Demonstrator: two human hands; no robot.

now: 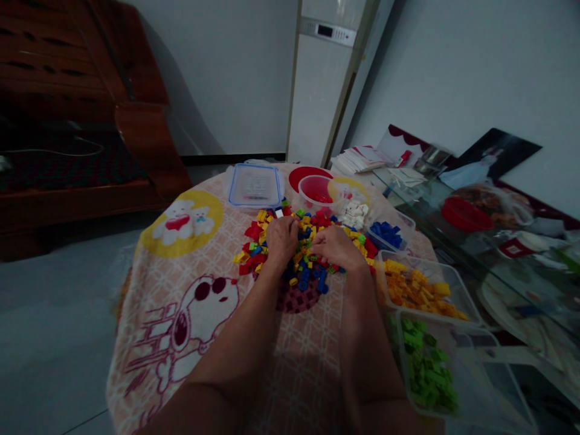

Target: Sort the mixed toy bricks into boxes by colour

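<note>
A heap of small toy building bricks (304,232) in red, yellow, blue and green lies on the round table. Over its left part, my left hand (281,240) is curled downward, its fingertips largely hidden. A white brick (279,212) shows just past those fingers. My right hand (338,244) reaches in from the right side of the heap, fingers bent together and pointing left among the bricks. Whatever either hand pinches is too small or covered to name. Blue bricks (322,283) lie at the heap's near edge.
Along the right stand clear boxes of yellow bricks (419,290), green bricks (428,368) and blue bricks (385,234). White bricks (354,213) lie behind, near a round tub (319,188) with red pieces. A blue-rimmed lid (255,186) sits at the back left; a cluttered glass table (423,208) adjoins.
</note>
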